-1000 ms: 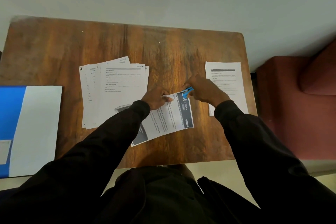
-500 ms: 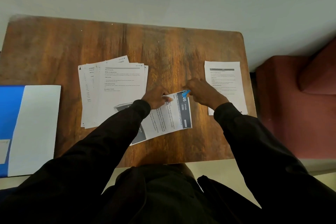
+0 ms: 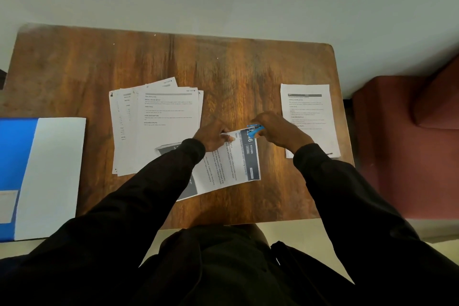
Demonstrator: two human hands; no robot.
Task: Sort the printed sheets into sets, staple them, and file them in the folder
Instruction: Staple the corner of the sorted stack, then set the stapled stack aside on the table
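Observation:
A set of printed sheets with a grey header band [image 3: 231, 166] lies turned sideways on the wooden table [image 3: 74, 69], in front of me. My left hand [image 3: 211, 135] pinches its far left edge. My right hand [image 3: 280, 129] is closed around a small blue stapler [image 3: 254, 130] at the set's far right corner. A fanned pile of loose printed sheets [image 3: 156, 126] lies to the left. One stapled set [image 3: 309, 117] rests at the table's right side. A blue folder [image 3: 15, 171] lies open at the left edge with a white sheet [image 3: 53, 174] on it.
A dark red upholstered seat [image 3: 409, 151] stands right beside the table. The table's far edge meets a pale wall. My black sleeves cover the near edge of the table.
My right hand with the blue stapler has shifted slightly over the corner of the grey-headed set. My left hand holds the same edge. The papers have not moved.

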